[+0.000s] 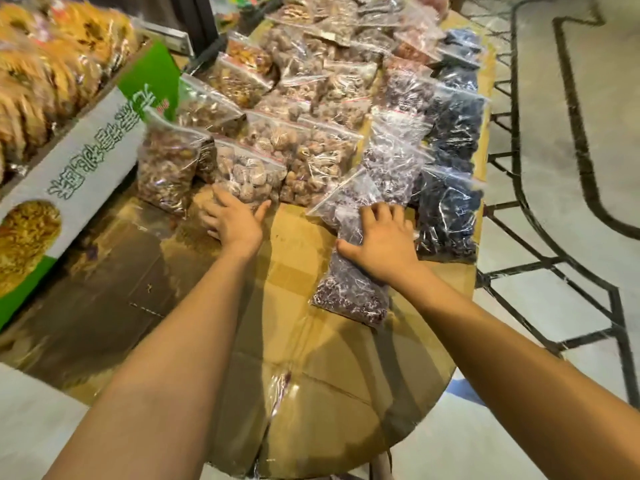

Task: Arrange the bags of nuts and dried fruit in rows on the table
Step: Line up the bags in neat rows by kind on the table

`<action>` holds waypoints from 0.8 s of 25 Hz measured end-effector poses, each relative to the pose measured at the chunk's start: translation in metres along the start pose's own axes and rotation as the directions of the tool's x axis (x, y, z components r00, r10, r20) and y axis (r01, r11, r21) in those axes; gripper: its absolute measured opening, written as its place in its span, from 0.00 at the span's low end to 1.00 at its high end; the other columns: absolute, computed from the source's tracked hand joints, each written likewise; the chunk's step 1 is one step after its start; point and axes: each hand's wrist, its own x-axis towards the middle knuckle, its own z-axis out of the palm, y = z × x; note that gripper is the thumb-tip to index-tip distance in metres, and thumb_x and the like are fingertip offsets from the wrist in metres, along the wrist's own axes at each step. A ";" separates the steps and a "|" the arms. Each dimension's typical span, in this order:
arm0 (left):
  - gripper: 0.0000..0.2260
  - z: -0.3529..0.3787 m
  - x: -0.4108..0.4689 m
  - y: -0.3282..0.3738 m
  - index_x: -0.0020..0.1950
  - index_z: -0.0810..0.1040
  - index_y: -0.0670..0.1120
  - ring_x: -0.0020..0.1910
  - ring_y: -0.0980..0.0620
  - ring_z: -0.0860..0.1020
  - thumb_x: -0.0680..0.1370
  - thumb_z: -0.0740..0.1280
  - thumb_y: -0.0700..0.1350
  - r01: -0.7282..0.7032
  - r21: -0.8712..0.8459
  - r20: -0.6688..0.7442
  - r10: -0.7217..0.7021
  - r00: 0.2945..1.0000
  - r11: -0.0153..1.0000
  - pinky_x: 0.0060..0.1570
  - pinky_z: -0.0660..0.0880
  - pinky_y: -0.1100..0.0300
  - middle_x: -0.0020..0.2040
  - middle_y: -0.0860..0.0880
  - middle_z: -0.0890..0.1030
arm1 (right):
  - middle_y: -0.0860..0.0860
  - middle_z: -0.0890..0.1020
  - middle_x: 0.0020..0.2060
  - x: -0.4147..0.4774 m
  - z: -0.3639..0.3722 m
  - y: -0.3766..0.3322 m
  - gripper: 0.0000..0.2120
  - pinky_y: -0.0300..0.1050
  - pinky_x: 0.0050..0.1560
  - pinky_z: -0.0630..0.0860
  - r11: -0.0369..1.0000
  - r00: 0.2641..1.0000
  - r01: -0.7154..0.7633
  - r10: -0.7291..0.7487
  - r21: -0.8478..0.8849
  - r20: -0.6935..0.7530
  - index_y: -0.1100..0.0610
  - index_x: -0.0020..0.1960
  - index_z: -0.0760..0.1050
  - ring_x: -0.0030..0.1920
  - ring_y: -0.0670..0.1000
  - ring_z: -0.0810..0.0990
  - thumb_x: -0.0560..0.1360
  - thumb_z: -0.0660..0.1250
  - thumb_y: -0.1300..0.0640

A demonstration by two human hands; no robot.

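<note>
Table: cardboard-covered table (294, 341), its far half packed with clear zip bags standing in rows, its near half bare.
Left hand: your left hand (235, 220) lies palm down, fingers spread, against the near edge of the bag of pale round nuts (247, 174); the fingertips touch the bag and the thumb points right. It is flat and unclenched, gripping nothing.
Right hand: your right hand (384, 240) presses flat on the bag of reddish-purple dried fruit (346, 289), fingers splayed over its upper half, thumb out to the left. It rests on the bag and does not clasp it.
Reddish-purple bag: lies tilted on the cardboard, its zip end towards the rows, its bottom end nearest you, just left of the bag of dark fruit (446, 216).
Row order: brown nut bags on the left, reddish fruit in the middle, dark fruit along the right edge.
Left side: green and white carton (86, 161) holding golden wrapped snacks, beside the bag of brown nuts (166, 168).
</note>
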 end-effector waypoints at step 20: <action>0.44 0.014 -0.016 0.161 0.78 0.45 0.44 0.75 0.31 0.41 0.73 0.55 0.70 -0.091 0.214 -0.081 0.110 0.991 0.973 0.72 0.43 0.35 0.77 0.33 0.44 | 0.64 0.69 0.68 0.153 -0.105 0.188 0.38 0.59 0.66 0.65 0.968 0.968 0.248 -0.249 0.042 0.037 0.59 0.74 0.58 0.68 0.64 0.64 0.76 0.56 0.32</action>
